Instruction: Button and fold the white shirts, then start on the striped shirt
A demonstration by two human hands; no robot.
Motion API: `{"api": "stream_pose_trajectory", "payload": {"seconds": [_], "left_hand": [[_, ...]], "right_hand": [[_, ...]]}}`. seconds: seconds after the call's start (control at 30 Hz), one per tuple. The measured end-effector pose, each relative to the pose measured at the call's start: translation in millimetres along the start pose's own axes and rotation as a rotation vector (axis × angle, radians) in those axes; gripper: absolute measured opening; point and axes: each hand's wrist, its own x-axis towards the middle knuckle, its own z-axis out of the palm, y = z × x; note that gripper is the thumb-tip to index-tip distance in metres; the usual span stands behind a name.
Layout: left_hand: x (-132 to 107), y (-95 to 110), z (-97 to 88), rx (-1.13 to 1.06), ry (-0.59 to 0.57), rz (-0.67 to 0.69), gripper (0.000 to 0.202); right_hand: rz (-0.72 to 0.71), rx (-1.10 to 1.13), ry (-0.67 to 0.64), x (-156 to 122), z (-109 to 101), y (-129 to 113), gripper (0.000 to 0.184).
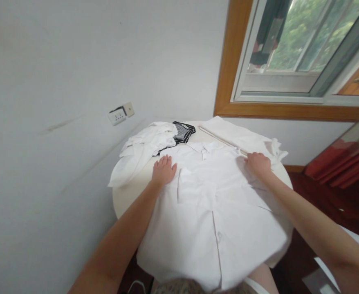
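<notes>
A white button-up shirt (194, 232) lies spread front side up, its collar at the far end and its hem hanging over the near edge of the round table (127, 197). One sleeve is folded across the shirt's chest. My left hand (164, 169) rests flat on the left shoulder edge, fingers stretched out and holding nothing. At the right shoulder, my right hand (258, 164) is curled with its fingertips closed on the white cloth of the shirt. Its thumb and fingertips are partly hidden.
Crumpled white clothing (149, 141) and a black-and-white striped garment (184, 132) lie at the back left. Another white cloth (237, 132) is at the back right. The wall has a socket (117, 116); a wood-framed window (224, 81) and red curtain (335, 163) are to the right.
</notes>
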Motion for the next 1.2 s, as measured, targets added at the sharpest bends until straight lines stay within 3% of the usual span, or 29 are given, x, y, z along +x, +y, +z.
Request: {"api": "stream_pose_trajectory", "payload": {"seconds": [0.13, 0.27, 0.4, 0.63, 0.8, 1.0, 1.13, 1.2], "left_hand": [[0, 0, -0.5, -0.007, 0.010, 0.003, 0.058], [-1, 0, 0.7, -0.013, 0.024, 0.006, 0.058], [-2, -1, 0.5, -0.015, 0.011, 0.001, 0.060], [-1, -1, 0.5, -0.017, 0.002, -0.001, 0.060], [0, 0, 4.0, -0.023, 0.010, -0.006, 0.059], [-2, 1, -4.8, -0.048, 0.013, -0.005, 0.057], [-6, 13, -30.0, -0.114, 0.199, 0.189, 0.045], [-7, 24, -40.6, -0.223, 0.190, 0.385, 0.041]], "right_hand": [[-0.157, 0.041, 0.021, 22, 0, -10, 0.035], [-0.133, 0.112, 0.000, 46, 13, -16, 0.036], [-0.199, 0.150, -0.027, 58, 25, -11, 0.034], [-0.145, 0.201, 0.084, 46, 25, -8, 0.035], [-0.124, 0.229, 0.055, 35, 20, -20, 0.035], [-0.228, 0.264, 0.068, 26, 46, -37, 0.051], [-0.229, 0.259, 0.019, 29, 58, -35, 0.059], [-0.224, 0.263, 0.002, 30, 59, -33, 0.060]]}}
